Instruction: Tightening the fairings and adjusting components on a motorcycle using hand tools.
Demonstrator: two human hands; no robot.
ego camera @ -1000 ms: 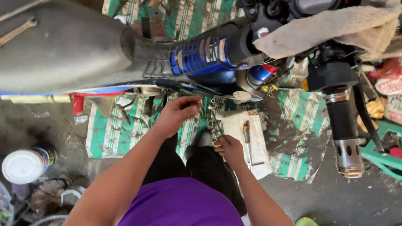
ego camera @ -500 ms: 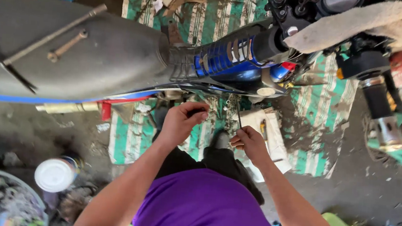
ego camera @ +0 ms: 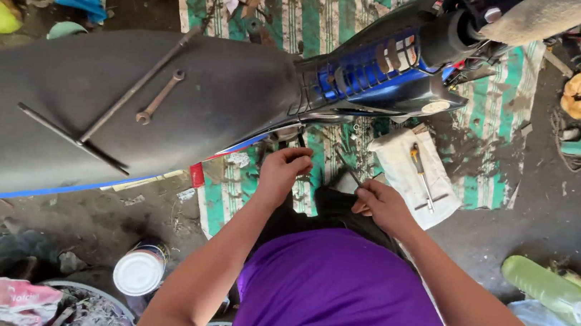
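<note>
While the person crouches beside the motorbike (ego camera: 356, 84), the head view looks straight down on a purple shirt (ego camera: 341, 298) and two bare arms. The left hand (ego camera: 282, 173) sits just under the edge of the black seat (ego camera: 94, 114), at about 11 o'clock from the shirt, with its fingers curled in; what they are curled on is too small and dark to tell. The right hand (ego camera: 381, 205) is at about 1 o'clock from the shirt, closed around a thin dark tool (ego camera: 347, 170) that pokes up toward the bike. The two hands are near each other but not touching. Compared with half a second ago, the hands have hardly moved, but the camera has swung, so more of the seat shows and the bike's blue part (ego camera: 368, 70) sits further to the right. A spanner (ego camera: 159, 97) and two long metal rods (ego camera: 133, 89) lie on the seat. At 2 o'clock from the right hand, a white cloth (ego camera: 404, 175) lies on the green striped mat (ego camera: 487, 140) with a screwdriver (ego camera: 420, 173) on it. A white-lidded tin (ego camera: 138, 273) stands at 8 o'clock from the left hand. The bike's front and back ends are cut off by the picture edges, and the spot under the seat where the hands work is in shadow.
</note>
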